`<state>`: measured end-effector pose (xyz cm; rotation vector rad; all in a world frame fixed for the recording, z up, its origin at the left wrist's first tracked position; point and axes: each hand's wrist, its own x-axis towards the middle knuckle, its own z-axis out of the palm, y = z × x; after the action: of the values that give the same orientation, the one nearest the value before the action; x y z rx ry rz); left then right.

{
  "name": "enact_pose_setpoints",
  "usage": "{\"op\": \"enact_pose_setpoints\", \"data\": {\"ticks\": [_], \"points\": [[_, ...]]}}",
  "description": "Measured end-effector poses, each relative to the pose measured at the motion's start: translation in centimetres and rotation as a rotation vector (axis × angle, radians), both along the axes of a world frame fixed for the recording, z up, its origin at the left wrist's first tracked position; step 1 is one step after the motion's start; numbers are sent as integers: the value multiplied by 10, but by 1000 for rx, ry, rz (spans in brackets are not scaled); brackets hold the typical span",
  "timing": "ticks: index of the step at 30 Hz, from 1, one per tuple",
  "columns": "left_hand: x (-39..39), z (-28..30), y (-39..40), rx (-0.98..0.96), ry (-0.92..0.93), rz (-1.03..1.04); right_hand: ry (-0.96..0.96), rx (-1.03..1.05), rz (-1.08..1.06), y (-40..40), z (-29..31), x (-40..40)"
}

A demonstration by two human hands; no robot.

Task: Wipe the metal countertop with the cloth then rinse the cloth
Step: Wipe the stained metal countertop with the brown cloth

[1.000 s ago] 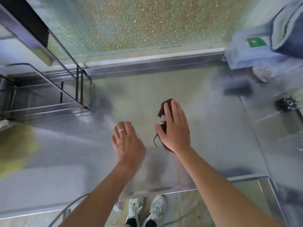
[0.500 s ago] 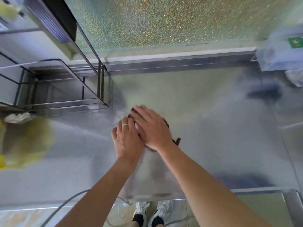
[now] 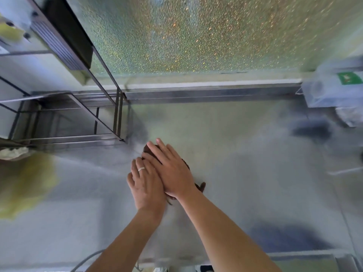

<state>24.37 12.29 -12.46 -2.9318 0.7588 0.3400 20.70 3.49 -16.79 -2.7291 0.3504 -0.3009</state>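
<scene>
Dark brown cloth lies flat on the metal countertop, about mid-depth, slightly left of centre. Most of it is hidden under the right hand; a dark edge shows at the far fingertips, another along the hand's right side, and a small corner pokes out near the wrist.

Right hand lies palm down on the cloth, fingers straight and close together, pointing far-left, pressing rather than gripping. Left hand lies flat just beside it on the left, fingers also straight and relaxed, a pale ring on one finger. The right hand overlaps the left hand's inner edge, so the two touch. Whether the left fingertips rest on cloth or bare metal I cannot tell.

Containers: a clear plastic box with a green label sits at the far right edge of the counter; contents blurred, not readable.

Surface is dull, brushed steel with soft reflections and a dark smear-like patch at far right. A wire rack stands at far left. A blurred yellow shape lies at the left edge, near side. Behind the counter runs a pebbled, textured glass pane above a metal ledge. A strip of floor shows at the bottom of the view.
</scene>
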Motion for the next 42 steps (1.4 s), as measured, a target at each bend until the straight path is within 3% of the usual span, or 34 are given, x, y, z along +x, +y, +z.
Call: {"op": "enact_pose_setpoints", "data": {"ticks": [10, 19, 23, 28, 34, 42], "points": [[-4, 0, -67, -226, 31, -55, -13, -62, -256, -114, -3, 6], [-63, 0, -98, -253, 68, 116, 81, -87, -533, -245, 2, -144], [-63, -2, -102, -224, 89, 144, 112, -104, -758, -259, 6, -191], [-54, 0, -88, -250, 106, 82, 133, -89, -927, -229, 10, -181], [-29, 4, -59, -231, 99, -73, 136, -119, -761, -169, 4, -144], [0, 2, 11, -129, 25, 9, 132, -55, -375, -64, 8, -34]]}}
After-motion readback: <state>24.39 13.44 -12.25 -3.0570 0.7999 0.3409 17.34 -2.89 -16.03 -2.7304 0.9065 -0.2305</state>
